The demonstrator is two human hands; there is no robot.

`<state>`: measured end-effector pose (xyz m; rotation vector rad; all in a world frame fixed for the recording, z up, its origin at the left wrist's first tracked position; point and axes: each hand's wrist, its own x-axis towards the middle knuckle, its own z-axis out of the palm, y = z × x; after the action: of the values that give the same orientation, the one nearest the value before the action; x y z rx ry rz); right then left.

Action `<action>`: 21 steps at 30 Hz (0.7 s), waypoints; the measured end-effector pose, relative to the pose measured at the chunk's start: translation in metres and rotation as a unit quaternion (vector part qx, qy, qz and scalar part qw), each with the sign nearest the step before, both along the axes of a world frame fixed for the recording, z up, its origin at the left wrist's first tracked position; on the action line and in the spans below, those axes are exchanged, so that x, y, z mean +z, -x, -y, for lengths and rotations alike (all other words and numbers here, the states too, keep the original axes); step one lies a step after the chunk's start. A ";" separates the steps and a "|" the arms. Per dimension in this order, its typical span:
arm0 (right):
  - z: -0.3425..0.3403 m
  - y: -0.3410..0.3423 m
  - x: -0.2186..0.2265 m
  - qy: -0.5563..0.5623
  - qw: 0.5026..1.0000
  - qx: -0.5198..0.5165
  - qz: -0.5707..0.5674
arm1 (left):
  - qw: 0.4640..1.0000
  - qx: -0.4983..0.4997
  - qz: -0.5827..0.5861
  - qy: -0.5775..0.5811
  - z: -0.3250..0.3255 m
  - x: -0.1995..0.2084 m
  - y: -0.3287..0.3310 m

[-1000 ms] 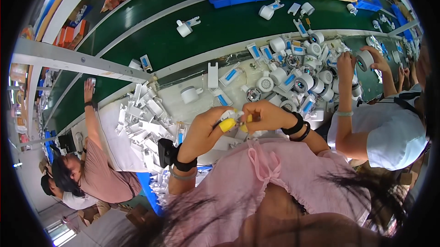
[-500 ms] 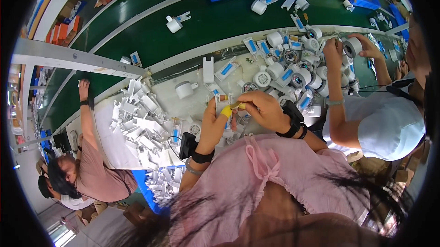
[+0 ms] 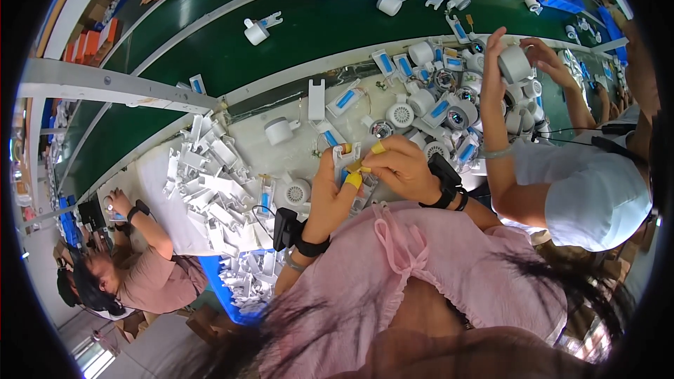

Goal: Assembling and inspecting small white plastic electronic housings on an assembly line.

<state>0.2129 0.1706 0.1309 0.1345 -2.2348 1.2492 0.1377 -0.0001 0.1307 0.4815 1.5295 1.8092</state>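
My left hand (image 3: pixel 328 191) is closed around a small white plastic housing (image 3: pixel 345 157), its thumb wrapped in yellow tape. From the right, my right hand (image 3: pixel 401 168) pinches a small brownish-yellow piece (image 3: pixel 356 167) against that housing; its exact kind is hidden by the fingers. Yellow coverings also show on right-hand fingertips. Just beyond my hands lie a white bracket (image 3: pixel 316 100), a white round-headed unit (image 3: pixel 279 130) and an open housing with a blue battery-like part (image 3: pixel 346 99). A round unit with a grille (image 3: pixel 297 191) lies beside my left wrist.
White plastic housings (image 3: pixel 210 182) are heaped to the left, above a blue bin (image 3: pixel 228 300) of similar parts. Round white units (image 3: pixel 421 101) pile up at right. Beyond runs a green conveyor belt (image 3: pixel 203 49). Co-workers sit on both sides; one lifts a round unit (image 3: pixel 514 64).
My hands stay together at the housing, with the right fingers shifted slightly. The left co-worker's arm has drawn back from the belt. The right co-worker has raised and turned the round unit.
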 end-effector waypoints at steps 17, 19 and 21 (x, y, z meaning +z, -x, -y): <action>0.014 -0.004 -0.008 0.011 1.000 -0.029 -0.004 | 0.989 -0.032 -0.123 0.081 0.005 0.012 -0.004; 0.016 -0.006 -0.008 -0.008 0.999 -0.032 0.001 | 0.986 -0.048 -0.146 0.071 0.006 0.011 -0.004; 0.017 -0.006 -0.008 0.034 0.999 -0.023 -0.012 | 0.987 -0.044 -0.135 0.073 0.004 0.016 -0.005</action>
<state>0.2192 0.1532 0.1232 0.0709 -2.1599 1.2915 0.1429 -0.0046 0.1463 0.7336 1.7783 1.6012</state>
